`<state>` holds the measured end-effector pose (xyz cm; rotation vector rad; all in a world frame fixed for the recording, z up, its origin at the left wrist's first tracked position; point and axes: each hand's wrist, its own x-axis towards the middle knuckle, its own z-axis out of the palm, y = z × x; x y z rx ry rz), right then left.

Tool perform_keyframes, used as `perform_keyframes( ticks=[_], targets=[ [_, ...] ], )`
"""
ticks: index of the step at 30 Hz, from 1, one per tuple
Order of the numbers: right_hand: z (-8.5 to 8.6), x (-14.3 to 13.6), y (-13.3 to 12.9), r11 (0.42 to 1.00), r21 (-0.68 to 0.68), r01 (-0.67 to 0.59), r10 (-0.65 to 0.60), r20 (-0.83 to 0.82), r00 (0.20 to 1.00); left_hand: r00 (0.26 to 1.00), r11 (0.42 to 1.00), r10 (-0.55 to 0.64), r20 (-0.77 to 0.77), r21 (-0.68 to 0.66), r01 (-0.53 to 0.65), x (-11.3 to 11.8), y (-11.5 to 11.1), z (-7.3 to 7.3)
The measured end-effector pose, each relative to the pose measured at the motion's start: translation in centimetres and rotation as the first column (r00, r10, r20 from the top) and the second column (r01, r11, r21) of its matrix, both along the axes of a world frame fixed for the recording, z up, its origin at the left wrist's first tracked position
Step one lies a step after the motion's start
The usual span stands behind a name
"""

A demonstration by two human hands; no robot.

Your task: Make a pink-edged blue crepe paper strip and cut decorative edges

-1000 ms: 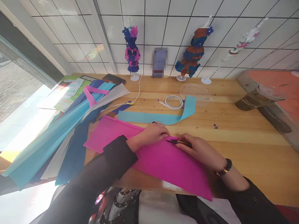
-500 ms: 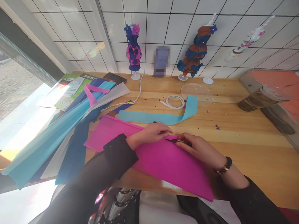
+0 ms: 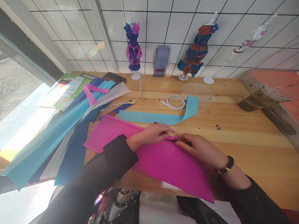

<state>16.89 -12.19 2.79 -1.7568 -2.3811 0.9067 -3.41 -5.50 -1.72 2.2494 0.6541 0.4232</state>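
A large folded sheet of magenta paper (image 3: 173,165) lies slantwise along the table's near edge. My left hand (image 3: 155,133) is on its upper edge, fingers curled together, pinching the folded rim. Just to the right, my right hand (image 3: 202,147) is closed around a slim dark cutting tool (image 3: 172,140). The tool's pointed tip aims left and lies against the paper's edge, close to my left fingertips. Its handle is mostly hidden in my fingers, so whether it is scissors or a knife cannot be told. Behind the hands lies a light-blue paper strip (image 3: 151,117), its right end curling up.
Blue, white and pink paper sheets (image 3: 70,124) are piled at left. A roll of white tape (image 3: 175,102) and a clear plastic lid (image 3: 198,93) lie farther back. Decorated stands (image 3: 134,51) line the tiled wall. A drink cup (image 3: 259,98) is at right. Blue scraps (image 3: 218,127) dot the table.
Hands, paper and tool keep almost the same places. The view has shifted very slightly.
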Motion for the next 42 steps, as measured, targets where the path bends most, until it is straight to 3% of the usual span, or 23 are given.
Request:
perform_keyframes(
  ticks=[25,42],
  targets=[
    [-0.4,0.1,-0.3,0.999,0.005,0.04,-0.04,-0.044,0.998,1.0,1.0,0.011,0.0,-0.004,-0.011,0.1,0.0,0.0],
    [-0.6,-0.2,-0.5,0.999,-0.002,0.047,-0.047,-0.083,0.995,1.0,1.0,-0.004,-0.027,0.016,0.004,-1.1,0.8,0.2]
  ],
)
